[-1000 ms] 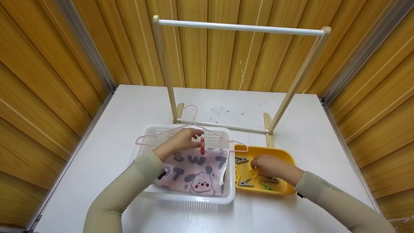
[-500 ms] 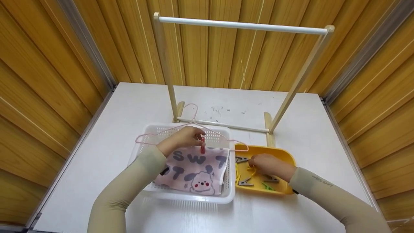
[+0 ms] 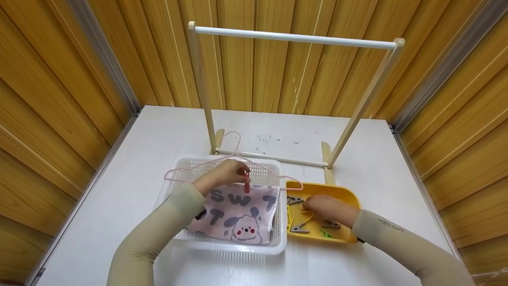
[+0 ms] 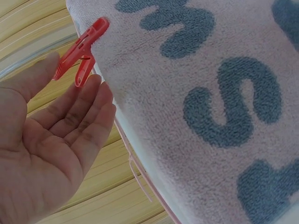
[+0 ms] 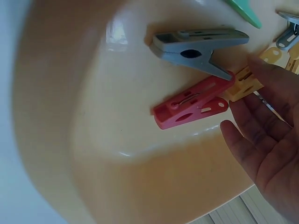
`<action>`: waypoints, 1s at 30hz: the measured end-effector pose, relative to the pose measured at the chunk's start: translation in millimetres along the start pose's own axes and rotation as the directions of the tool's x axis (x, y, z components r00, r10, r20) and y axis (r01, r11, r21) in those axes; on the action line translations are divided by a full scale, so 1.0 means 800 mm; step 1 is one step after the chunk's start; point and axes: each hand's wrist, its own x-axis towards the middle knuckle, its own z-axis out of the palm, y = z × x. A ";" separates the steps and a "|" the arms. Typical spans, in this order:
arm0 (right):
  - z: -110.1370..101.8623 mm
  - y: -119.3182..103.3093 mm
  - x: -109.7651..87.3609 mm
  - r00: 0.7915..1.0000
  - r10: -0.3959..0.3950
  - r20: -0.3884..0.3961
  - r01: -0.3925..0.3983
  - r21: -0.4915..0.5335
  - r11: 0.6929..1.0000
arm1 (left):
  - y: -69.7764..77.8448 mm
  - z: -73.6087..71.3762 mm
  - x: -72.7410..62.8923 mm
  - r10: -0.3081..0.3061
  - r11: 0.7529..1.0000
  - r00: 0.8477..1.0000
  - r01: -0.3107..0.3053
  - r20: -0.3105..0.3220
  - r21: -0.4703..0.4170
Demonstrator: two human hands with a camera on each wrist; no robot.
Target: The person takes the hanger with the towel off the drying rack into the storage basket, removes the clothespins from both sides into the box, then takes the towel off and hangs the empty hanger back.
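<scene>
Cloth (image 3: 238, 214) in pink, printed with grey letters and a small animal face, lies in the white basket (image 3: 234, 248) on the tabletop (image 3: 119, 186). A pink hanger (image 3: 237, 152) sits across the far part of the basket, its hook pointing far and its right end reaching over the yellow tray (image 3: 337, 190). The left hand (image 3: 229, 172) is above the basket at the cloth's far edge, its thumb and fingers pinching a red clothespin (image 3: 247, 186) by the handles; the clothespin's tip overlaps the edge of the cloth, though I cannot tell whether it grips the fabric. The right hand (image 3: 327, 206) is inside the tray, just right of the basket, with its thumb and fingers closed narrowly on a yellow clothespin (image 5: 245, 84). Close by in the tray lie a second red clothespin (image 5: 187, 105) and a grey clothespin (image 5: 180, 49), with a green clothespin (image 3: 327, 233) toward the near side. Beyond the basket and tray stands a wooden rack (image 3: 365, 103) with a white rod (image 3: 295, 37) across its top. Pale sleeves (image 3: 158, 226) cover both forearms, and wood-patterned walls (image 3: 274, 75) enclose the tabletop at the far, left and right sides.
</scene>
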 end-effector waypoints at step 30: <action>-0.064 -0.051 -0.066 0.990 0.001 -0.144 0.021 0.151 0.988 | 0.012 0.014 -0.021 0.006 0.993 0.976 -0.032 -0.218 -0.113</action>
